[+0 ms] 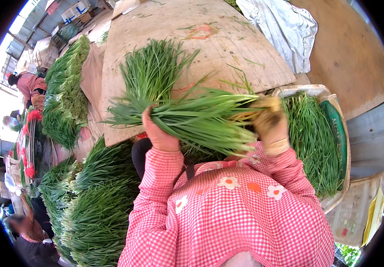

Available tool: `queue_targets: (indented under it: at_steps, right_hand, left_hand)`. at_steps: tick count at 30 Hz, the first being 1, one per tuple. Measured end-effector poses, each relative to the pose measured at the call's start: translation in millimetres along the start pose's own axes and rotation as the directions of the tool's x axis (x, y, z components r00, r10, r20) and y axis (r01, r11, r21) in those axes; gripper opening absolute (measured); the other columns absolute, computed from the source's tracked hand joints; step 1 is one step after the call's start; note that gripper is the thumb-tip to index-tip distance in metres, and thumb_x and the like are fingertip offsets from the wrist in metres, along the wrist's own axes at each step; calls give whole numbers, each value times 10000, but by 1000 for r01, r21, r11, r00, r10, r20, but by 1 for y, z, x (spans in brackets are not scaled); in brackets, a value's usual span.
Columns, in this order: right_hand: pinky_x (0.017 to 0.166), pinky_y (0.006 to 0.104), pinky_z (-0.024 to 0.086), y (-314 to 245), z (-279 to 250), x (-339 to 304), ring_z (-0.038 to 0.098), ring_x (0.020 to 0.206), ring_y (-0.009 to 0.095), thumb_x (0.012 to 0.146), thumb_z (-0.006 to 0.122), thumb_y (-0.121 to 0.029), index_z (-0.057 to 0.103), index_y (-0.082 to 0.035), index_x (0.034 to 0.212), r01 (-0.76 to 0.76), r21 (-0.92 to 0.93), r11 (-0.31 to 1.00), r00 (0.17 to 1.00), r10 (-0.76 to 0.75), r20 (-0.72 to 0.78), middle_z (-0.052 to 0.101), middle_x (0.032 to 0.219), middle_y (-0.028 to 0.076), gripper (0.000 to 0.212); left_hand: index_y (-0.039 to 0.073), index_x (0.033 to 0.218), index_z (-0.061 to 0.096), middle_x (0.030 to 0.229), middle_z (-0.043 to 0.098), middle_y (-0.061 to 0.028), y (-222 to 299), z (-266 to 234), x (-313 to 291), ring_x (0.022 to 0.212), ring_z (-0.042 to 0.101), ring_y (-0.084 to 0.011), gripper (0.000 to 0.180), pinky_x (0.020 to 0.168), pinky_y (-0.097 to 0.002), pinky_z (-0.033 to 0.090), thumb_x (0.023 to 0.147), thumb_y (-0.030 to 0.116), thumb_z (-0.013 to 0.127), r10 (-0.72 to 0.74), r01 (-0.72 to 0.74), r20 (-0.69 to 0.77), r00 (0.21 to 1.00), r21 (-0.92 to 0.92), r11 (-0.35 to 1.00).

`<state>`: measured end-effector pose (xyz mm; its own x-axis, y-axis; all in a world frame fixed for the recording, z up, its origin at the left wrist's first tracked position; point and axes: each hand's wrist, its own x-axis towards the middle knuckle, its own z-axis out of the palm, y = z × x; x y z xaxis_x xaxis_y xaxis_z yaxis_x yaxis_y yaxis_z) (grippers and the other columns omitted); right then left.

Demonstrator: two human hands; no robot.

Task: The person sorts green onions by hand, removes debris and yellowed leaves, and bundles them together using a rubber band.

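One bunch of long green leaves point(196, 118) spans the near edge of the wooden board point(232, 53), raised in front of the torso. The left hand point(161, 132) grips it toward its left end, fingers partly hidden by leaves. The right hand point(271, 123) is at the yellowish right end; motion blur prevents telling its fingers' state. A second bunch point(149, 69) lies near the board's left edge; a leaf-filled crate point(302, 88) stands beside its near right corner.
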<state>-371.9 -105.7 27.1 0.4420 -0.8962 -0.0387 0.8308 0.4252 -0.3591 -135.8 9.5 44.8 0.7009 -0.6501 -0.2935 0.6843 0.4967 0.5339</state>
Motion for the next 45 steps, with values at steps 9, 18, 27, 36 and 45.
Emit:
queue_targets:
  at_steps: [9,18,27,36,45]
  right_hand:
    - [404,206,265,-65,-20,10,321,457,30,903,476,-425,556,-66,889,24,-910,413,997,52,50,480,639,-22,368]
    - [662,301,468,30,40,-48,583,690,169,888,523,-222,557,-49,963,228,-947,226,734,599,320,601,753,72,191]
    - [641,251,446,-2,-19,-21,533,689,135,914,452,-166,564,-14,943,-111,-990,92,803,595,-34,555,731,18,192]
    - [812,247,450,53,-11,17,553,900,123,888,545,-152,490,-12,1185,-40,-886,461,851,480,212,596,980,53,332]
    - [603,203,382,35,-41,26,473,658,62,931,477,-296,589,-78,829,-102,-847,522,936,339,96,583,771,-20,266]
  left_hand:
    - [106,799,506,703,524,-14,46,-24,18,656,529,-185,185,645,-366,465,855,276,461,180,-163,267,947,-85,983]
    - [134,757,534,704,540,3,62,-31,37,632,511,-152,206,688,-322,451,841,315,480,158,-102,382,911,-162,982]
    - [167,640,446,610,446,48,96,-144,131,604,390,-100,250,701,-275,367,850,302,428,414,-468,254,874,211,858]
    - [160,664,436,656,450,52,57,-75,87,637,383,-81,212,635,-258,336,817,278,525,215,257,757,617,-452,854]
    - [165,636,430,618,423,44,72,-107,96,629,391,-104,253,643,-272,345,836,315,471,196,49,589,784,-374,926]
